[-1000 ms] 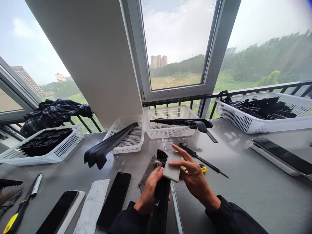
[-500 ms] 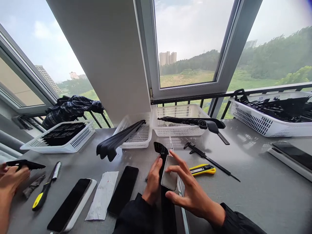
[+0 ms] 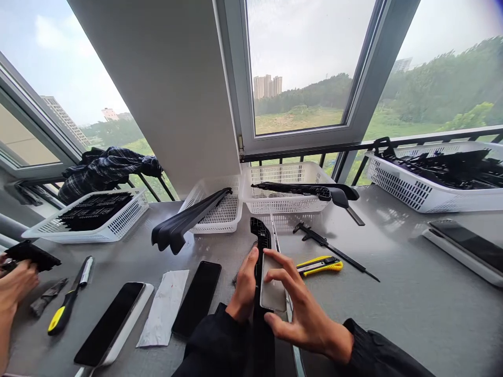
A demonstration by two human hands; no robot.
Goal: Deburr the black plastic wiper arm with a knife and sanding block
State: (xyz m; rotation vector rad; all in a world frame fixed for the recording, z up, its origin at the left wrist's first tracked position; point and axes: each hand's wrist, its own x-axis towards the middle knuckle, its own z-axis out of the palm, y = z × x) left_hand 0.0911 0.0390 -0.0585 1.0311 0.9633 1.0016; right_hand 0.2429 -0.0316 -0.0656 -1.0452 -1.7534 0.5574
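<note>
Near the middle of the bench, my left hand [image 3: 244,285] is wrapped round a long black plastic part [image 3: 264,337] with a curved, ribbed far end. Its near end runs down past the bottom edge. My right hand [image 3: 304,306] grips a flat grey rectangular block [image 3: 273,296] with rounded corners, thumb at the lower edge and fingers over its face and top. The block lies over the black part, hiding its middle; whether they touch is unclear. Beside them runs a long silver metal strip [image 3: 299,361]. A yellow utility knife [image 3: 320,266] lies just right of my right hand.
Calipers [image 3: 330,246] lie right; a black phone [image 3: 197,298], white paper [image 3: 163,309] and yellow-black tool [image 3: 68,306] left. White baskets [image 3: 220,228] with black parts line the back. Another person's hand [image 3: 18,285] holds a black piece [image 3: 33,255] at far left.
The view has shifted slightly. My right hand's fingers have drawn closer round the top of the grey block, which stays over the black part. The other person's black piece has turned.
</note>
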